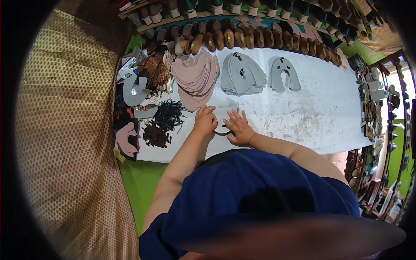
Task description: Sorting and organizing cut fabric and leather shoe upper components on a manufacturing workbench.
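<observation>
A left hand [205,121] curls at frame center, its grip impossible to tell, beside a widely spread right hand [241,129]; a dark strip [222,134] between them is partly hidden. Uppermost, a shelf [195,17] holds shoes [217,8], some cropped.

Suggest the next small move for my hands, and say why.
Perhaps steady one end of the dark curved strip with your left hand and smooth it with your right hand: the strip looks bowed between both hands, and the right fingers are already spread beside it.
</observation>
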Demonstrator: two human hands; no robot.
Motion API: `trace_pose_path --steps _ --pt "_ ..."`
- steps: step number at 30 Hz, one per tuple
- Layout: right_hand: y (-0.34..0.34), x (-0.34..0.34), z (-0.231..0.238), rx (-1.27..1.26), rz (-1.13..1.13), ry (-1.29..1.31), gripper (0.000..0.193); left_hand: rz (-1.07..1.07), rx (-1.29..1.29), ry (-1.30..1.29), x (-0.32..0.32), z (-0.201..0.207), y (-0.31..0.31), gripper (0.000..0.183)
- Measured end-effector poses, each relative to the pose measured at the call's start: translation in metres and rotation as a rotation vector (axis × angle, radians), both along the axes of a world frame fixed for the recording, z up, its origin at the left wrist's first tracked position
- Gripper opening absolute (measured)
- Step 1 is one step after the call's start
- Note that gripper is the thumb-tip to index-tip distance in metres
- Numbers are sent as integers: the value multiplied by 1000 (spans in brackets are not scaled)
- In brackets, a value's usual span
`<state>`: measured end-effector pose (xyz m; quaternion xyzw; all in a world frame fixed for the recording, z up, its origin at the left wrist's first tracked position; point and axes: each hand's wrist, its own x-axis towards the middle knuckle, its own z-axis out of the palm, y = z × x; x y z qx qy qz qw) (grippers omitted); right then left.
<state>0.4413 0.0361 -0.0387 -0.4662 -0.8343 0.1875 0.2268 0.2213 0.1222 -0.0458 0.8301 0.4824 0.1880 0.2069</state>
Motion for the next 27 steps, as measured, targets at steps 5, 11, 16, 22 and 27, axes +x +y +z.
trace_pose_path --steps 5,11,16,22,27 --pt "0 0 -10 66 -23 28 73 1 1 -13 -1 -4 0 4" --pt "1 -1 -9 77 -12 53 72 -28 34 -30 -3 -7 3 5" --pt "2 -1 -12 68 -18 30 71 -99 -138 -252 -12 8 0 26" --pt "3 0 -13 62 -48 19 72 -288 45 50 -3 60 -33 32" --pt "1 -2 -8 61 -52 -12 72 -96 58 2 -6 28 -29 18"
